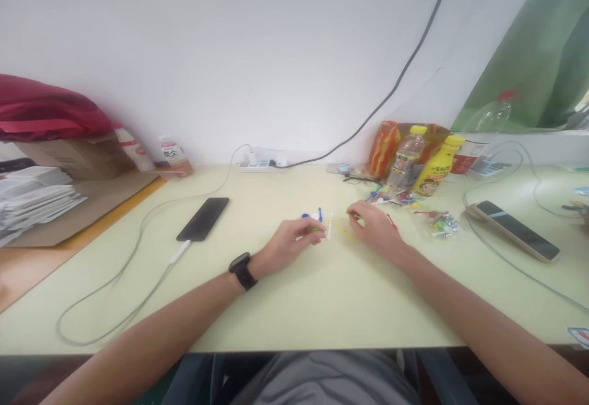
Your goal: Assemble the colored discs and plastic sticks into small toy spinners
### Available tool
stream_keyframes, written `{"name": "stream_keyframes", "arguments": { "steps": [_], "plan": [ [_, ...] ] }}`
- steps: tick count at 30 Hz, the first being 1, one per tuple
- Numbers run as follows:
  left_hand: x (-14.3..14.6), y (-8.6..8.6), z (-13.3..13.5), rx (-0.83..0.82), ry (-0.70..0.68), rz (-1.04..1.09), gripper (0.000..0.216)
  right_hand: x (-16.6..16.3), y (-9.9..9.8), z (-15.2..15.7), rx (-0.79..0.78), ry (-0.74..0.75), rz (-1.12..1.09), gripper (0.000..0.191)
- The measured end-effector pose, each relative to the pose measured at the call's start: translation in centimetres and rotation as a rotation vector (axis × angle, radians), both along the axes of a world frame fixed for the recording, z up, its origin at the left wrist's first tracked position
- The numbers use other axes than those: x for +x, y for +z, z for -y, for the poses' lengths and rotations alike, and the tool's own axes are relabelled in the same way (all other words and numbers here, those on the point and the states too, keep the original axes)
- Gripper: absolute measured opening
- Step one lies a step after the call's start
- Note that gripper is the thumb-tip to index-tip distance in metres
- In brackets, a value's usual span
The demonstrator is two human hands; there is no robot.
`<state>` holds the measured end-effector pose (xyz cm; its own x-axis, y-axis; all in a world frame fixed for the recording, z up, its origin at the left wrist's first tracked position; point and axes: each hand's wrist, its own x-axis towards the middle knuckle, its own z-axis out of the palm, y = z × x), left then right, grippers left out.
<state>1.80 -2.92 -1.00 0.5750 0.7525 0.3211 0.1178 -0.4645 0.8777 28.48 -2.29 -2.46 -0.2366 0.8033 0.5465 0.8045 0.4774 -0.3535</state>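
Note:
My left hand [289, 244], with a black watch on its wrist, rests on the pale green table [294, 307] and pinches a small green and white plastic piece [322, 228]. My right hand [373, 226] lies a little to the right, fingers curled on a thin yellow stick [343, 229] that runs between the two hands. Small blue and white parts [313, 215] lie just beyond my left fingers. What exactly the fingertips grip is too small to make out.
A black phone [203, 218] on a white cable lies at the left, a second phone [518, 229] at the right. Bottles and snack bags [416, 156] stand at the back right above loose coloured pieces [439, 222]. A power strip [262, 162], papers and a cardboard box [69, 156] sit left.

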Motion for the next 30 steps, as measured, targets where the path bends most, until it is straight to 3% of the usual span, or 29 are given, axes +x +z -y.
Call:
{"name": "stream_keyframes", "arguments": {
  "steps": [5,9,12,17,24,30],
  "plan": [
    [0.2,0.1,0.0,-0.144,0.044,0.081,0.034,0.5,0.3,-0.2,0.085,0.056,-0.149,0.017],
    [0.4,-0.1,0.0,-0.240,0.071,0.120,0.035,0.3,0.9,0.2,0.055,0.027,-0.325,0.016],
    [0.5,-0.2,0.2,-0.297,0.058,0.123,0.037,-0.4,1.6,1.0,-0.136,0.054,-0.559,0.020],
    [0.5,-0.4,0.3,-0.302,-0.015,0.128,0.044,-1.9,2.7,2.7,-0.493,0.264,-0.898,0.030],
    [0.5,-0.4,0.4,-0.228,-0.070,0.121,0.041,-4.0,2.6,4.0,-0.510,0.408,-0.759,0.026],
    [0.6,-0.1,0.5,-0.155,-0.064,0.088,0.036,-4.8,2.2,4.3,-0.448,0.408,-0.693,0.028]
  ]
}}
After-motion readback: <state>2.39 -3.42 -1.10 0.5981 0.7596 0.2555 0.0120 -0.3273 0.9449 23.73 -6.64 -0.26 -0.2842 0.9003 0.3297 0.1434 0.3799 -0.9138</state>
